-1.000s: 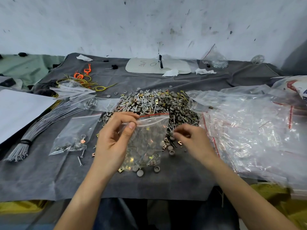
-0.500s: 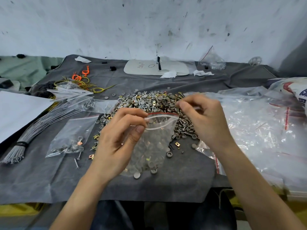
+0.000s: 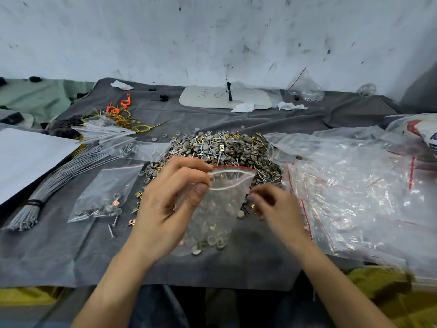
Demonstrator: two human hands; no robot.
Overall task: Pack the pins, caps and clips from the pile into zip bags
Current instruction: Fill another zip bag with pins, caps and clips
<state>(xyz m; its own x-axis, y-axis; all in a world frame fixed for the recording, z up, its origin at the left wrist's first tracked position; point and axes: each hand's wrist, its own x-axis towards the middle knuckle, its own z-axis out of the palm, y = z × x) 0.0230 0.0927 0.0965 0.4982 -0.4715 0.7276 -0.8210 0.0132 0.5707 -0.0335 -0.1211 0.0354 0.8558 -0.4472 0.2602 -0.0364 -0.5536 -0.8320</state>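
Observation:
A pile of grey caps, metal pins and brass clips [image 3: 227,147] lies on the dark cloth in the middle. My left hand [image 3: 170,204] pinches the rim of a clear zip bag [image 3: 222,209] and holds its red-edged mouth open. Several caps and clips lie in the bag's bottom. My right hand [image 3: 276,207] is low at the pile's near right edge, beside the bag, fingers curled down over loose clips. It is blurred, and I cannot see whether it holds a piece.
A second zip bag [image 3: 106,195] with a few parts lies to the left. A bundle of grey wires [image 3: 54,178] and white paper [image 3: 23,159] sit further left. A heap of empty zip bags [image 3: 354,185] covers the right side. A white board [image 3: 224,99] lies at the back.
My right hand has dropped from the bag's mouth down to the loose parts at the pile's near right edge. My left hand keeps the bag open.

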